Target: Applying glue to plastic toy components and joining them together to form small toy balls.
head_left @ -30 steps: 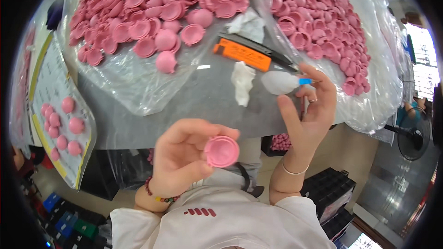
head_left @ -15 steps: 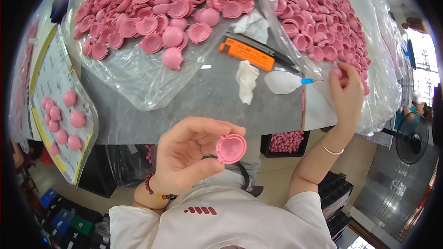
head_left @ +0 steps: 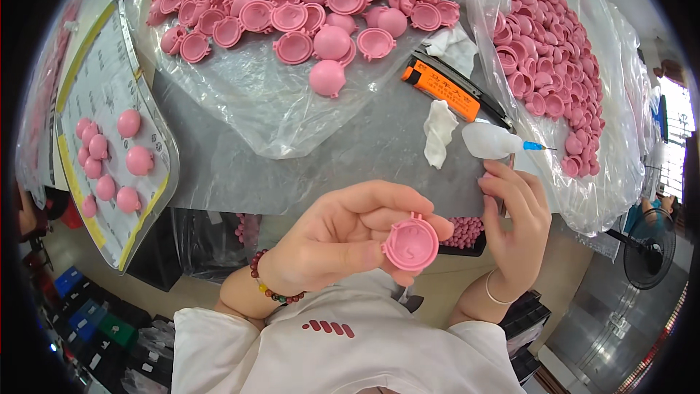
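Note:
Between thumb and fingers, my left hand (head_left: 343, 237) holds a round pink plastic half-shell (head_left: 412, 244), its hollow side turned up and small tabs on its rim. My right hand (head_left: 516, 208) hovers at the table's front edge, to the right of that shell and apart from it. At its fingertips a bit of a small pink plastic piece (head_left: 486, 175) shows, mostly hidden by the fingers. Just beyond the right hand lies a white squeeze bottle (head_left: 492, 140) with a blue needle tip.
Piles of pink half-shells lie on clear plastic at the back left (head_left: 288, 18) and right (head_left: 558, 51). An orange box (head_left: 441, 91) and a crumpled tissue (head_left: 440, 133) lie mid-table. Several closed pink balls (head_left: 129, 122) rest on a yellow-edged tray (head_left: 109, 66) at left.
My right hand has come from the right pile toward the front edge, near the left hand, with a small pink piece. The left hand's shell has shifted right and slightly nearer. The view has turned.

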A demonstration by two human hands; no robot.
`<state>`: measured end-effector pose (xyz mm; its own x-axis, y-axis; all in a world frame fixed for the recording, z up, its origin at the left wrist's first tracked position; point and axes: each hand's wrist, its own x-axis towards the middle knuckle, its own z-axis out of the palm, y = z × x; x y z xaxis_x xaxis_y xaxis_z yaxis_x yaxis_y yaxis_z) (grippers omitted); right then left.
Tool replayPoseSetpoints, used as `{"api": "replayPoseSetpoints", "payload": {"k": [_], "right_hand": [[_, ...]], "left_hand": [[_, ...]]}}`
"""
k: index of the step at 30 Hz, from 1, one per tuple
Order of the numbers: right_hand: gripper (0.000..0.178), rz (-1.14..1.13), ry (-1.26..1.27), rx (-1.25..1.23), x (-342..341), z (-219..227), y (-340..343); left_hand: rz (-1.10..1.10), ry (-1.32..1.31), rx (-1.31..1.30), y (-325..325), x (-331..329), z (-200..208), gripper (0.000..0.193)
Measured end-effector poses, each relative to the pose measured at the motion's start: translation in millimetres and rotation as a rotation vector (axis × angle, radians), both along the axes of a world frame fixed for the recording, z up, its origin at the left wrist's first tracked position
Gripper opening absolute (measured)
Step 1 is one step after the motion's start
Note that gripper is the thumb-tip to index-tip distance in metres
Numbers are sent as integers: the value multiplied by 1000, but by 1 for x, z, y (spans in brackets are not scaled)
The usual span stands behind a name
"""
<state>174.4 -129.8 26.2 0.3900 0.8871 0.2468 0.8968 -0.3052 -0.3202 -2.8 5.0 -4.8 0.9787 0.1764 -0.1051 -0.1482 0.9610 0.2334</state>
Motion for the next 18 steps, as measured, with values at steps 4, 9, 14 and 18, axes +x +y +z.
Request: {"api": "replayPoseSetpoints", "payload": {"k": [4, 9, 14, 18], "right_hand": [[24, 7, 56, 90, -1, 2, -3], [27, -253, 132, 90, -8, -4, 0], [29, -248, 183, 170, -8, -9, -1], [31, -245, 90, 309, -1, -19, -2]], "left_hand": [[-36, -19, -10, 0, 2, 3, 42], [65, 15, 134, -4, 2, 6, 44], [185, 61, 290, -7, 1, 6, 45], [146, 84, 268, -4, 1, 8, 44]]}}
